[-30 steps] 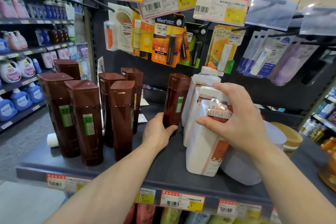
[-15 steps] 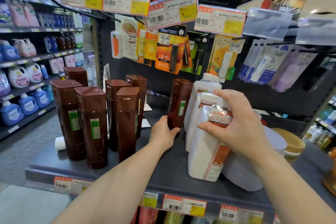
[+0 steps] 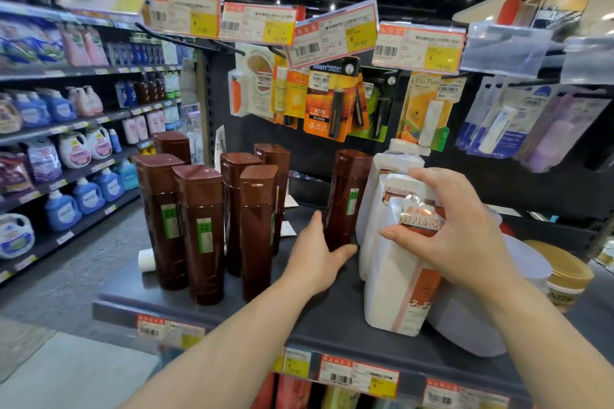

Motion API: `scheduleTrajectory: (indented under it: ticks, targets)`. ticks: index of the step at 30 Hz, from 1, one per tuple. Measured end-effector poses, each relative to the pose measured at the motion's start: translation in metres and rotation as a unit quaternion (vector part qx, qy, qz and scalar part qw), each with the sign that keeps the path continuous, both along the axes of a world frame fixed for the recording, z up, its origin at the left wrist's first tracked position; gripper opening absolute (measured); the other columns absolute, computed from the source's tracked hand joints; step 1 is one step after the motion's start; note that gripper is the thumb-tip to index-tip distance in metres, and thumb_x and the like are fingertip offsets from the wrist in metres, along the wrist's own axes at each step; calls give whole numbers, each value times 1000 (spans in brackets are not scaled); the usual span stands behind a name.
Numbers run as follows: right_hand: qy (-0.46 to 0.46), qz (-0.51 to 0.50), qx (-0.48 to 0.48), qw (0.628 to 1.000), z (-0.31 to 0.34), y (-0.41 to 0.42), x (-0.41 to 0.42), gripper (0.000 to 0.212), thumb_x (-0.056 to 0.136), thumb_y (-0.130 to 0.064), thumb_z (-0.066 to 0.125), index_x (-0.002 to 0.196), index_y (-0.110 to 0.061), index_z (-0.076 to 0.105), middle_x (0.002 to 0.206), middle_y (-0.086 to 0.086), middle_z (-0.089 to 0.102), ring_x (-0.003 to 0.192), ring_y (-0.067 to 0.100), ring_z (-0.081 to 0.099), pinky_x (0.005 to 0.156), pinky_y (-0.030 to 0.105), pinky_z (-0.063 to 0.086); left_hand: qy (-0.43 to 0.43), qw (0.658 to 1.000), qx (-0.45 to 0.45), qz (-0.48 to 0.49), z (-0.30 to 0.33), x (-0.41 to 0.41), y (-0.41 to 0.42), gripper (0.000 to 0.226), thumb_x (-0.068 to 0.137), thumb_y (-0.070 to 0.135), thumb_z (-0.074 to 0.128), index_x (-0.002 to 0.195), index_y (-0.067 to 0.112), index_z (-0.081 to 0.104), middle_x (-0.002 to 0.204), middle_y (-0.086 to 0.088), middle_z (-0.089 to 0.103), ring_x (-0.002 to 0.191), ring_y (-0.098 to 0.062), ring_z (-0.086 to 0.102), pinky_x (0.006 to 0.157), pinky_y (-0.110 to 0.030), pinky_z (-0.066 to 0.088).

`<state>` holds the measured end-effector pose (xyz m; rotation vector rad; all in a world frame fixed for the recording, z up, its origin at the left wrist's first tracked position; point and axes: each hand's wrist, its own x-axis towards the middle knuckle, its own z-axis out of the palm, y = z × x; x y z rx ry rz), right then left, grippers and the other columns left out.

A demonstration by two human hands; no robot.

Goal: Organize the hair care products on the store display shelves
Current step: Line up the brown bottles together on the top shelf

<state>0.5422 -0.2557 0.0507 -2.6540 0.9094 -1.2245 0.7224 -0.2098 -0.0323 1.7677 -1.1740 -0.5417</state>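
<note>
The head camera is looking down on a dark store shelf (image 3: 332,319) holding hair care bottles. On the left, six tall brown bottles (image 3: 199,236) with green labels are standing upright in a loose cluster; the writing on those labels is too small to read. A seventh brown bottle (image 3: 345,199) is standing apart, further right, just beside a row of white bottles.

The left hand (image 3: 315,259) is reaching to the base of this lone brown bottle with fingers spread wide and fairly straight, thumb and fingers lying on either side of it, touching rather than gripping.

The right hand (image 3: 455,236) is curling over the top of the nearest white bottle (image 3: 395,279), holding it by its upper part. That bottle's orange label is reading "LUXURIOUS REPAIRING", with "3.5" lower down. Two more white bottles are standing behind it.

To the far right, a gold-lidded jar (image 3: 564,272) is sitting on the shelf. Above, lip balm cards (image 3: 335,100) are hanging, marked "Men" and "Lip Pure". One price tag (image 3: 332,33) is showing "29.90".
</note>
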Motion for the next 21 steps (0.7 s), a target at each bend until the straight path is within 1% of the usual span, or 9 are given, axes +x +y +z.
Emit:
scheduleTrajectory:
  ticks: [2,4,7,8,11,13,16,17,21]
  targets:
    - [-3,-2,-1,1000,0,0,1,87,59,-71,58,132,-26,45,130,-6,46,114,2,38,86,23,36,37,999,-35,-14,1,-1,22,75,86,33,70,148,22,29,145,0,44,133,-14,42,108,-29,34]
    - [-12,2,-9,1000,0,1,2,85,59,-69,59,131,-24,47,128,-3,48,113,3,39,88,28,36,49,997,-56,-13,1,3,43,69,83,34,72,143,25,38,136,5,52,126,-8,49,108,-29,39]
    - [-12,1,-9,1000,0,1,2,84,59,-68,59,130,-27,45,127,-4,47,112,1,37,87,29,37,49,995,-86,18,4,8,72,55,81,32,75,131,27,52,115,17,60,110,2,58,99,-21,46]
    - [-9,0,-7,1000,0,2,2,84,58,-68,59,131,-28,44,127,-5,47,111,0,36,86,29,37,46,993,-100,29,5,10,81,50,80,31,76,125,29,55,110,18,62,105,4,59,96,-18,47]
    - [-9,-1,-5,1000,1,4,3,85,57,-66,60,131,-26,45,129,-3,47,113,4,39,85,31,38,34,989,-127,73,2,15,106,33,77,27,78,101,40,59,98,13,68,93,5,64,85,-15,51]
    - [-10,3,-5,1000,0,4,3,85,58,-63,62,132,-25,45,129,0,47,116,12,43,87,31,38,39,983,-137,117,-2,19,118,30,76,26,79,94,39,59,92,11,69,88,4,64,80,-15,52]
    - [-10,12,1,1000,-2,1,2,84,59,-61,65,132,-26,44,130,1,46,119,17,44,88,33,38,22,976,-125,179,-9,22,130,30,76,27,79,100,31,62,90,11,68,84,8,62,76,-8,49]
    - [-8,15,1,1000,-2,0,2,84,59,-62,64,132,-26,44,130,1,46,120,17,43,89,33,38,21,972,-123,197,-11,22,132,32,76,28,79,103,28,62,90,12,67,84,8,61,76,-8,49]
    - [-16,24,-8,1000,-3,-1,2,86,58,-64,60,132,-24,46,129,4,47,121,19,43,91,34,37,-6,961,-105,257,-21,22,131,44,76,34,79,114,25,61,97,13,64,92,1,60,83,-18,48]
